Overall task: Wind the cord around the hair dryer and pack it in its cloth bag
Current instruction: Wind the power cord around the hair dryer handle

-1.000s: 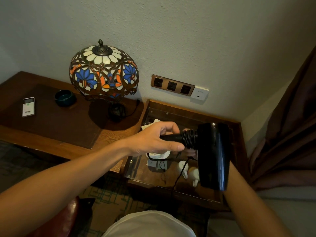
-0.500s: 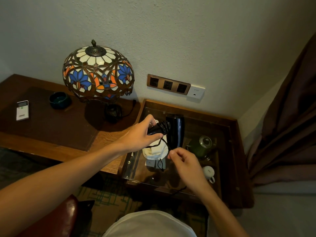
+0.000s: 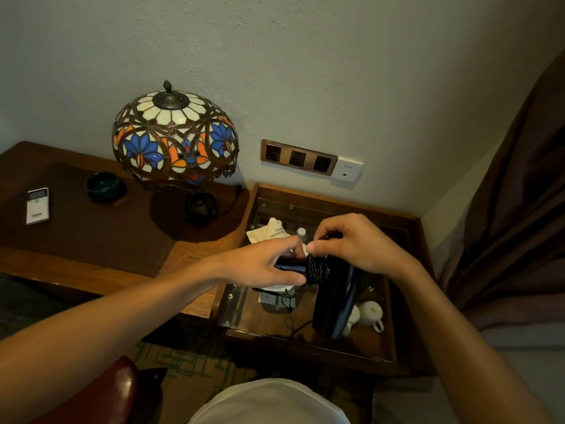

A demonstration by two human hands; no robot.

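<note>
In the head view, above the glass-topped table [image 3: 406,304], the left hand [image 3: 263,266] grips the hair dryer [image 3: 334,296] by its handle while the right hand [image 3: 354,243] pinches the cord [image 3: 316,269] at the coils. Winding seems nearly finished; next, securing the loose end, then reaching the cloth bag [image 3: 272,234] behind the dryer.

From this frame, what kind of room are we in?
Probably a hotel room. A stained-glass lamp and an air-conditioner remote sit on a wooden desk; beside it a glass-topped cabinet shows white cups underneath, below a row of wall sockets.
</note>
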